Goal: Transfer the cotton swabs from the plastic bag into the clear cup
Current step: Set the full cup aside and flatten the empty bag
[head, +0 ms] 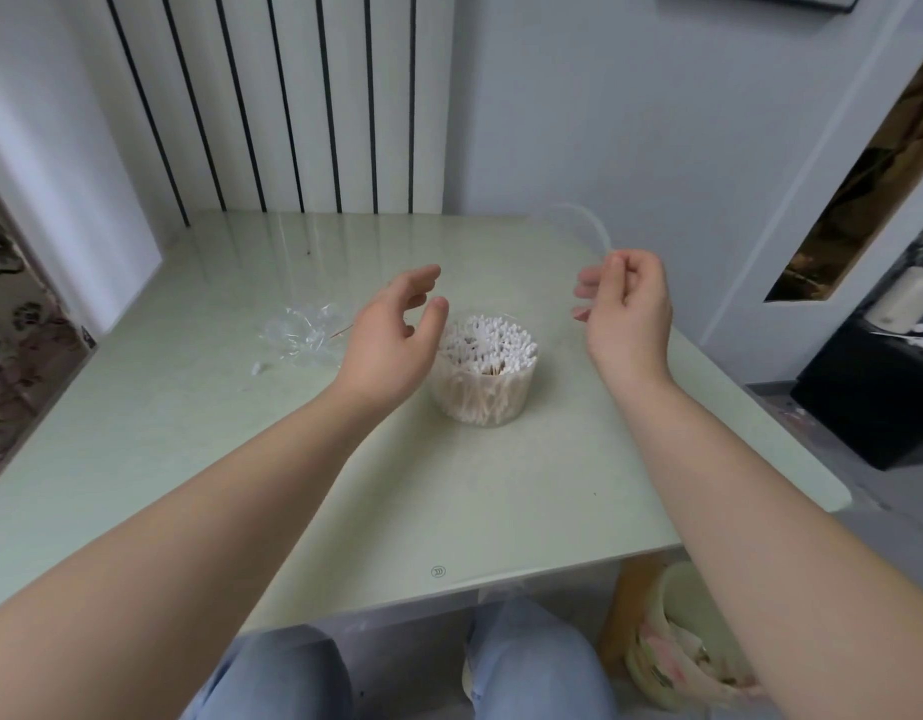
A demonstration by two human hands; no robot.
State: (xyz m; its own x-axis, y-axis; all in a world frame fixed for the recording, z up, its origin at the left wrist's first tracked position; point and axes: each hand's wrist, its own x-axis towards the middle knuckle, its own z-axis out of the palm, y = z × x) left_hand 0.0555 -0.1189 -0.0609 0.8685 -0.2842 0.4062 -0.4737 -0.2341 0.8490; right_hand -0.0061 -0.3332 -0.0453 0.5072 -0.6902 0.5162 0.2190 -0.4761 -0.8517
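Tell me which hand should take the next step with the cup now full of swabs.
Right. The right hand pinches what looks like a clear lid, up beside the swab-filled cup. The left hand hovers open by the cup, holding nothing; it could steady it.

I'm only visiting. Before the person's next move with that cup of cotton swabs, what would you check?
1. Clear cup upright on the table: ok.
2. Cotton swabs standing packed in the cup: ok.
3. Plastic bag emptied: cannot tell; a thin stick seems to lie at its edge.
4. Right hand pinches a clear curved piece, likely the lid: ok.
5. Left hand free, open beside the cup: ok.
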